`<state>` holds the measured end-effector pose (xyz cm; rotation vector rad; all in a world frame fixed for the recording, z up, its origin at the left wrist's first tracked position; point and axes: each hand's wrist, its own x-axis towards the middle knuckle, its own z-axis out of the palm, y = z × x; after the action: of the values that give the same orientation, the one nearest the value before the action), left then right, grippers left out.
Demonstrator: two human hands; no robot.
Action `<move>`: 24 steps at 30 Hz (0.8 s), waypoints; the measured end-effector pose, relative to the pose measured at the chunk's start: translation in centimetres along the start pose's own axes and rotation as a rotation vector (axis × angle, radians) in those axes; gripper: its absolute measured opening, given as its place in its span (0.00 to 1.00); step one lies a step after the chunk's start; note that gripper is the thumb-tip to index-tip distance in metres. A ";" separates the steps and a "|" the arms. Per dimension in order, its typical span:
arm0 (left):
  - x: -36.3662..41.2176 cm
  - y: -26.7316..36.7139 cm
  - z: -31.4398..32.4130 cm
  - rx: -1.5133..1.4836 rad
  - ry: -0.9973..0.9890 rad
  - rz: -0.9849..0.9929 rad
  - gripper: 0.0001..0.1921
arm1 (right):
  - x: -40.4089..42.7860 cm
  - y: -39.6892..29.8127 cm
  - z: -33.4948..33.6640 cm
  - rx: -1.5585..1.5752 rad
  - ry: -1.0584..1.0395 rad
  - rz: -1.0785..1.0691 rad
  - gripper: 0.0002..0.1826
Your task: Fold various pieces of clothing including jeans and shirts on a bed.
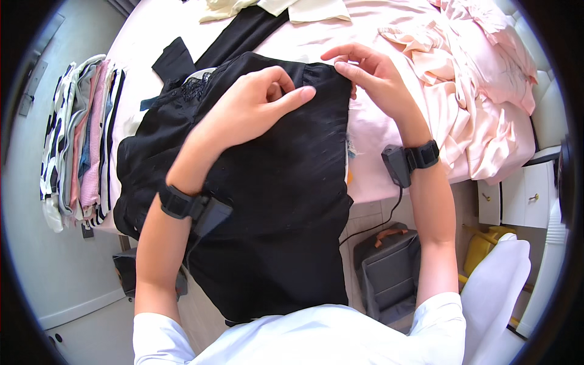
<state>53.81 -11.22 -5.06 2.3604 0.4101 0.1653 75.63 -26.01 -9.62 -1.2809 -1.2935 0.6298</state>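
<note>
A black garment (283, 182) lies spread over the bed's near edge and hangs down to my body. Above its upper middle is my left hand (260, 100), thumb and fingers apart, with nothing between them. My right hand (369, 77) is at the garment's upper right corner, thumb and forefinger apart; its lower fingers are partly hidden, so whether they hold the cloth is unclear. Black lace (196, 86) shows near the garment's upper left edge. Beyond it lie a black sleeve-like piece (174, 59) and a long black piece of cloth (242, 34).
Folded clothes (86, 141) are stacked at the bed's left edge. Cream clothing (315, 10) lies at the far side, rumpled pink bedding (451, 91) at the right. Below stand an open grey fabric bin (388, 269), a white drawer unit (524, 196) and a yellow chair (477, 251).
</note>
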 end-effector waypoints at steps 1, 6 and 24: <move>-0.5 0.0 -0.7 -0.032 -0.087 -0.043 0.18 | 0.0 0.4 -0.4 -0.003 -0.006 0.006 0.13; -5.5 -3.3 -6.2 0.090 -0.024 0.157 0.21 | -0.9 1.9 -0.2 -0.121 0.195 -0.024 0.22; -25.8 -16.6 -8.7 0.070 0.670 -0.240 0.17 | -16.0 -6.4 11.1 0.006 0.417 0.441 0.24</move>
<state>23.39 -2.91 -10.11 2.2477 1.0212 0.8457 59.56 -38.56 -11.40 -1.6085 -0.6711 0.6244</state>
